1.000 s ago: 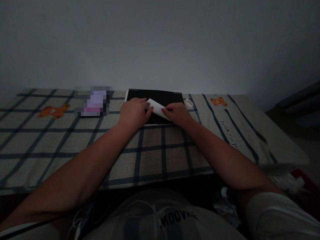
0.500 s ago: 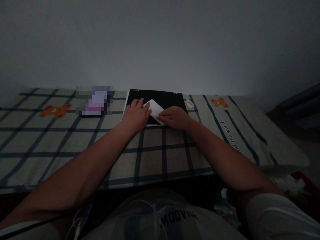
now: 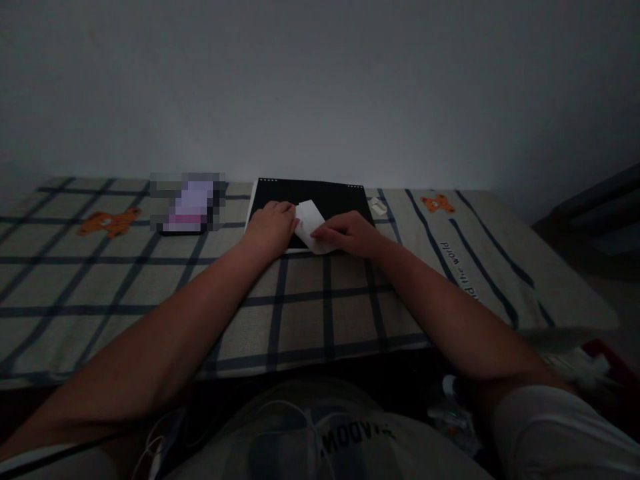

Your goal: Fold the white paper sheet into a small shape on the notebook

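Note:
A small white sheet of paper (image 3: pixel 311 219), bent at its near end, is between my hands above a black-covered pad (image 3: pixel 305 190) with punched holes along its far edge. My left hand (image 3: pixel 273 223) grips the paper's left edge, its fingers curled and partly hidden from view. On the other side, my right hand (image 3: pixel 347 233) pinches the paper's near right part between thumb and fingers. The pad lies flat on a checked cloth (image 3: pixel 300 307), and my forearms reach over the cloth from both sides.
To the left lies a phone (image 3: pixel 190 207) with a blurred-out screen. A small whitish piece (image 3: pixel 379 207) rests just right of the pad. A grey wall (image 3: pixel 320 93) rises behind the table. Below the front edge, a white cable (image 3: pixel 155 443) hangs near my lap.
The paper has turned and now curves at its near end. My left fingers, spread over the pad before, have drawn in at the paper's edge. My right hand has shifted slightly.

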Available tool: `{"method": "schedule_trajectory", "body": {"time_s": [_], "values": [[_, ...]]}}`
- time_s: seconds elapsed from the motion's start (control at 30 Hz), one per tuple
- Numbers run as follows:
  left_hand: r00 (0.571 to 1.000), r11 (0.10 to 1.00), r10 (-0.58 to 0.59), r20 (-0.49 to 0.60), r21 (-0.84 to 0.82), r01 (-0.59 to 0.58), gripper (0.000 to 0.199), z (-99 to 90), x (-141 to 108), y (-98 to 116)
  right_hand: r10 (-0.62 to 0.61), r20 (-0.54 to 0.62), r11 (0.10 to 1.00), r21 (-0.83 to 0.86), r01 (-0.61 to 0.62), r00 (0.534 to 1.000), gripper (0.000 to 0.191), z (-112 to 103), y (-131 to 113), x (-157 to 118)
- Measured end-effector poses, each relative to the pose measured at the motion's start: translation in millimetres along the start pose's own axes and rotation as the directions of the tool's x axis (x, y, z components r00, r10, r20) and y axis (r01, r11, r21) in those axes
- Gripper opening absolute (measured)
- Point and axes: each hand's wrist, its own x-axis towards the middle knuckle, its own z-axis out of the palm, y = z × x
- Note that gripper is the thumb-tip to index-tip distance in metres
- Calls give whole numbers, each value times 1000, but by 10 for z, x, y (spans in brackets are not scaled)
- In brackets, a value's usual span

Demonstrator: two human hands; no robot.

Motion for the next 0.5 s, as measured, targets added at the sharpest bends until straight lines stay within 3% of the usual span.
{"method": "schedule_trajectory", "body": {"time_s": [0.13,0.33,0.5], "values": [[997,997,76,12,-21,-76,46,53,39,-52,-39,-134,998,-45,33,990,38,33,173,54],[993,989,117,-12,-88,-118,47,24,46,-95,-47,118,961,-267,77,992,48,78,272,78],[991,987,72,-114,-137,-87,38,-38,45,-102,7,164,921,-385,57,986,46,50,145,74]]}}
